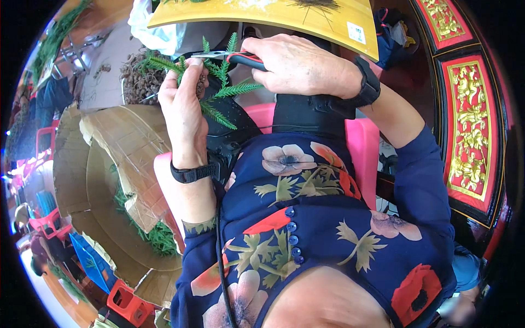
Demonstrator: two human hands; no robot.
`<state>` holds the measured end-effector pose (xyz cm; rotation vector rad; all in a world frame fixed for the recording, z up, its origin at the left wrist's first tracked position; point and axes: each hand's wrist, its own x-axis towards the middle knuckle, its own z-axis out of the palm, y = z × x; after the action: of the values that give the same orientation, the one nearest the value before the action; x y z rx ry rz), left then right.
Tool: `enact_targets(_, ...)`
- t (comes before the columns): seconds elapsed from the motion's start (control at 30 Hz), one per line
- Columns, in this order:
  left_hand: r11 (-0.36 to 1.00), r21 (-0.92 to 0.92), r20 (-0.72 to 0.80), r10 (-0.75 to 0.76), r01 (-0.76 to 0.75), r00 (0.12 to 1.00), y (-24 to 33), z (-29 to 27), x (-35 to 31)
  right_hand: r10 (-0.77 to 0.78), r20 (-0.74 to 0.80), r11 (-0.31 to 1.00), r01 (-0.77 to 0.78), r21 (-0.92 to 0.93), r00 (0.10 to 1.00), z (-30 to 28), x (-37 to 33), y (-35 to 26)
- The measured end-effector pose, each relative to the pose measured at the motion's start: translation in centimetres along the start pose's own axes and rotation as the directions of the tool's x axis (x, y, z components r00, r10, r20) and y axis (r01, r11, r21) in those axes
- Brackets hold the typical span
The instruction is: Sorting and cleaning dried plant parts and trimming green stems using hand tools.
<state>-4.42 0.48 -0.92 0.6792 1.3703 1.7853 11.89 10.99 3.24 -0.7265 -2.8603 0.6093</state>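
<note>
My left hand (183,112) holds a green fern-like sprig (219,90) upright by its stem, the feathery leaves spreading to the right of my fingers. My right hand (298,65) grips scissors with red and black handles (249,59); their silver blades point left and meet the sprig near my left fingertips. Both wrists wear black bands. My dark blue flowered sleeves and front fill the lower picture.
A torn cardboard box (109,164) with more green cuttings (156,235) lies to my left. A pink plastic stool (361,142) sits under me. A yellow panel (284,13) is above, a red and gold carved panel (470,131) at right.
</note>
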Motion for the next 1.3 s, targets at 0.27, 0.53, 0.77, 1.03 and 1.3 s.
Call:
enact_targets(0.27, 0.998, -0.053, -0.01, 0.021, -0.022, 1.0, -0.4, 0.2, 0.5, 0.035, -0.044, 0.997, -0.038, -0.069, 0.998, -0.3, -0.1, -0.2)
enact_targets(0.53, 0.991, 0.126, 0.231, -0.065, 0.037, 0.971, 2.5, -0.5, -0.4, 0.105, -0.051, 0.994, -0.103, 0.029, 0.993, -1.8, -0.3, -0.1)
enact_targets(0.77, 0.824, 0.451, 0.182, 0.292, -0.344, 0.939, 0.6, 0.2, 0.0, 0.126, -0.029, 0.992, -0.125, 0.03, 0.992, -3.1, 0.0, -0.4)
enact_targets(1.03, 0.884, 0.303, 0.008, 0.371, -0.355, 0.929, 0.9, 0.7, -0.2, 0.216, -0.309, 0.973, -0.178, 0.146, 0.926, -9.3, 2.6, 6.4)
enact_targets(1.3, 0.945, 0.209, 0.161, 0.22, -0.251, 0.962, 0.5, 1.3, -0.7, 0.64, -0.48, 0.767, -0.522, 0.372, 0.599, -20.8, 5.1, 18.1)
